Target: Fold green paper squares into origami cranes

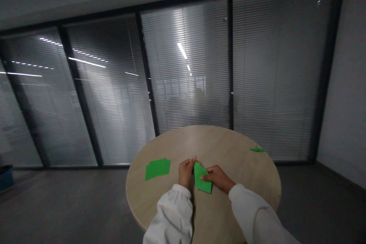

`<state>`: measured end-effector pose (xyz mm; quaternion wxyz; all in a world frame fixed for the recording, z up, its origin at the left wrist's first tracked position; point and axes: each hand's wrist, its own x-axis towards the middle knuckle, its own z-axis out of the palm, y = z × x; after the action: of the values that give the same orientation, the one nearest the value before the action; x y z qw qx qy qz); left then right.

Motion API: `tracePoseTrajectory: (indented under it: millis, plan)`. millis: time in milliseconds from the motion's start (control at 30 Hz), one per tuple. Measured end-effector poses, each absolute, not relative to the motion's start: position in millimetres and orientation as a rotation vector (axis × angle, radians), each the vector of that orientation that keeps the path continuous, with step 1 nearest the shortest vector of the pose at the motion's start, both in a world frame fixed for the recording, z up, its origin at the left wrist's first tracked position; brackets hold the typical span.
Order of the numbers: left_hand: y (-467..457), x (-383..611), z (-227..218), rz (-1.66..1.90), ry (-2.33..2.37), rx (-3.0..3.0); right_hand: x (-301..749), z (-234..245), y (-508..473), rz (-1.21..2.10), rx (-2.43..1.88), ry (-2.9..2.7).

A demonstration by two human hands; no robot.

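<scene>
Between my hands is a green sheet of paper [202, 183], folded so that its top narrows to a point. My left hand [186, 170] pinches that upper tip with thumb and fingers. On the right edge, my right hand [219, 177] grips the paper, its thumb lying across the front and the other fingers partly hidden behind. Left of my hands, a few flat green sheets [158, 169] lie stacked with their edges slightly offset.
The round wooden table [208, 137] carries everything. Near its far right edge rests a small folded green paper piece [257, 149]. Glass partitions with blinds [188, 103] stand just behind the table. A blue container [6, 178] is on the floor at far left.
</scene>
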<state>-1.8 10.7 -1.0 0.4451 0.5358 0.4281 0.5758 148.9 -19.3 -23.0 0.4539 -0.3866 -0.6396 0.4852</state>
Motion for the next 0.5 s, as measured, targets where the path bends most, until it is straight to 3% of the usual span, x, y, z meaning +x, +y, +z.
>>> tracePoseTrajectory:
  millis: [500]
  plan:
    - [-5.3,6.1,6.9,1.319,0.893,1.27,146.4,-25.1,-18.9,1.235,-0.902,-1.484]
